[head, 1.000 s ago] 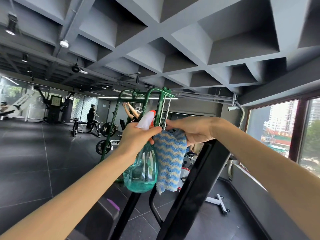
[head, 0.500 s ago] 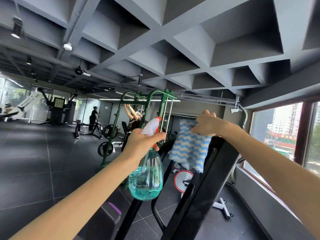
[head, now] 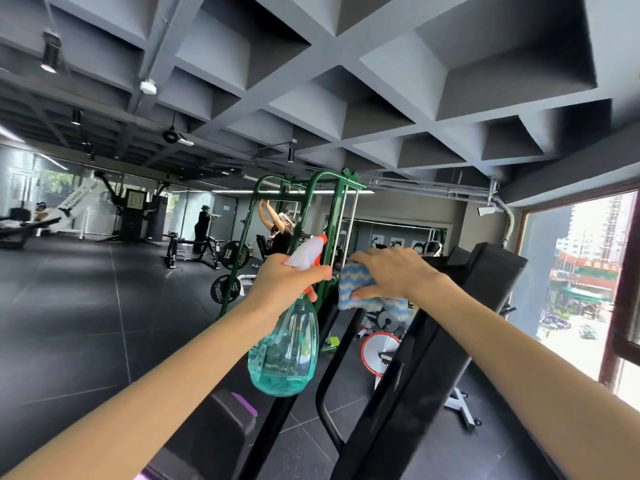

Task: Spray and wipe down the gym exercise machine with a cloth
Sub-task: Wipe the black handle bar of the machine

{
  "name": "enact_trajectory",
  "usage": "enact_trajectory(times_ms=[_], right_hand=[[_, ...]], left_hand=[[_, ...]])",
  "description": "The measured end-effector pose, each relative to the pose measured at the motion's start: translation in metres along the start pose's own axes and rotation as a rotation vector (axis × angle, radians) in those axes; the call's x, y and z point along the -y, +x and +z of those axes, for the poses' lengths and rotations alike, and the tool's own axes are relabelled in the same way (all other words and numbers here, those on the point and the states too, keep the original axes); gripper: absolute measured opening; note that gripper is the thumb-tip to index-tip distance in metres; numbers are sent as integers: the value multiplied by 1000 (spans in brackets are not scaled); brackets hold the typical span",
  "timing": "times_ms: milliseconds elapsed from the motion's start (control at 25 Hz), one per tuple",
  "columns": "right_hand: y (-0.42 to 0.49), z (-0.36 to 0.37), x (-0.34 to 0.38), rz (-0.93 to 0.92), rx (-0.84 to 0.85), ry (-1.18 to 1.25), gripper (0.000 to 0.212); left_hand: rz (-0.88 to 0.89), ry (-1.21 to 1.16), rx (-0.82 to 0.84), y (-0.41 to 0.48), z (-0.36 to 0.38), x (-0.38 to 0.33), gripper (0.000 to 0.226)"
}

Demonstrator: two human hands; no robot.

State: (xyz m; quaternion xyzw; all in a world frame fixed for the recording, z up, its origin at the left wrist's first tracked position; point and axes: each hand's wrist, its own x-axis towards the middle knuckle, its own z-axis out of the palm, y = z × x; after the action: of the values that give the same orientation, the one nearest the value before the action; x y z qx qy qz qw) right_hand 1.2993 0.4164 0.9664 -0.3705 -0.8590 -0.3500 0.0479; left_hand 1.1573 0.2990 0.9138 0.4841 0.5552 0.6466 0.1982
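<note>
My left hand (head: 284, 285) grips the neck of a teal see-through spray bottle (head: 285, 355) with a white and orange trigger head, held upright in mid-air. Just to its right, my right hand (head: 391, 275) holds a bunched blue-and-white striped cloth (head: 355, 285) against the top of the black exercise machine (head: 450, 341). The machine's slanted black frame runs from the lower middle up to the right. Part of the cloth is hidden under my palm.
A green weight rack (head: 329, 220) stands behind the bottle, with a person reaching up inside it. A red-rimmed exercise bike (head: 379, 351) sits beyond the machine. A large window (head: 585, 271) fills the right wall. Open dark floor (head: 86, 323) lies to the left.
My right hand has come down and left from the machine's upper edge, and the cloth, hanging loose before, is now bunched under my palm. The bottle stays about level.
</note>
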Motion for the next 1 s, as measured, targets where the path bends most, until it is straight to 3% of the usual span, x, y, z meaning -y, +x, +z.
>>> enact_trajectory(times_ms=[120, 280, 360, 520, 640, 880, 1000], right_hand=[[5, -2, 8, 21, -34, -121, 68], [-36, -7, -34, 314, 84, -153, 59], [-44, -6, -40, 371, 102, -208, 53], [-18, -2, -6, 246, 25, -29, 68], [-10, -2, -5, 141, -14, 41, 69], [-32, 5, -28, 342, -44, -118, 62], [-10, 7, -5, 127, -55, -101, 74]], left_hand=[[31, 26, 44, -1, 2, -2, 8], [47, -51, 35, 2, 0, 1, 6], [44, -50, 34, 3, 2, 2, 8], [48, -57, 29, 2, -2, 8, 8], [52, -75, 42, -4, -7, 10, 6], [22, -60, 10, -6, -20, 25, 11], [-18, -25, -10, -4, -24, 27, 4]])
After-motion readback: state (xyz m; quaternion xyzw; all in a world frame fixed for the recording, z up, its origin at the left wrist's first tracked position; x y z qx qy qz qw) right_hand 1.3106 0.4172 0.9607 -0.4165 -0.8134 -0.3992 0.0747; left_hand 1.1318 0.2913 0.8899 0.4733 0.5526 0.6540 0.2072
